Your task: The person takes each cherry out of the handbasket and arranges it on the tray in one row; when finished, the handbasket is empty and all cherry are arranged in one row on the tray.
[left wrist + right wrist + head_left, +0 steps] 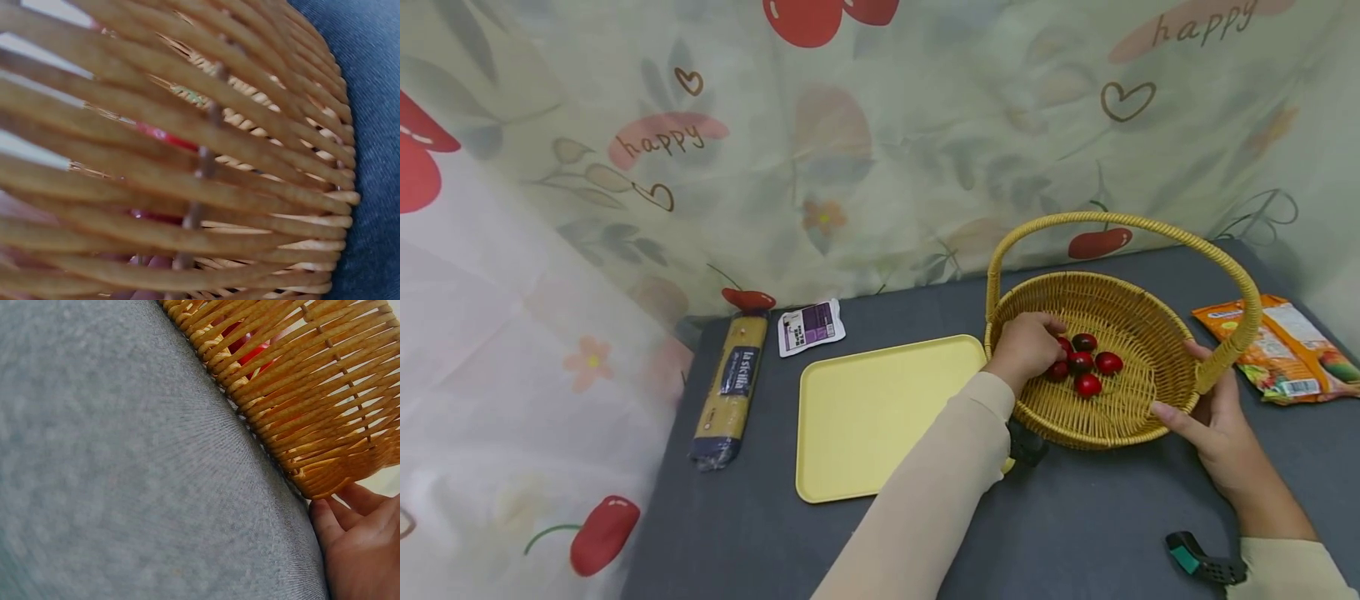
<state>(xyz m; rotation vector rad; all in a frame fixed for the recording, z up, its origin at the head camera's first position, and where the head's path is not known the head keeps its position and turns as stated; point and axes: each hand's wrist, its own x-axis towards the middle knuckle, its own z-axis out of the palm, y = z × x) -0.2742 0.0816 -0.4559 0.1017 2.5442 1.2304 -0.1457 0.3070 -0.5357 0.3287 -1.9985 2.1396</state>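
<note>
A yellow wicker basket (1131, 310) with a tall arched handle holds several small, glossy, dark-red round fruits (1087, 385). My left hand (1026, 348) reaches over the basket's left side, its fingertips down at the fruits. One red fruit (1064, 345) lies right at the fingertips, partly covered; I cannot tell whether they pinch it. Through the weave in the left wrist view, bits of red fruit (165, 136) show. On the opposite side, my right hand (1217, 417) holds the basket near the handle's base, thumb over the rim. In the right wrist view, its fingers (326, 515) touch the basket's underside edge.
Left of the basket lies a pale yellow tray (880, 417), partly under the left forearm. Beyond it are a spaghetti pack (730, 392) and a white-and-purple sachet (811, 327). An orange packet (1288, 350) lies right of the basket. A patterned curtain (910, 167) hangs behind the grey-blue table.
</note>
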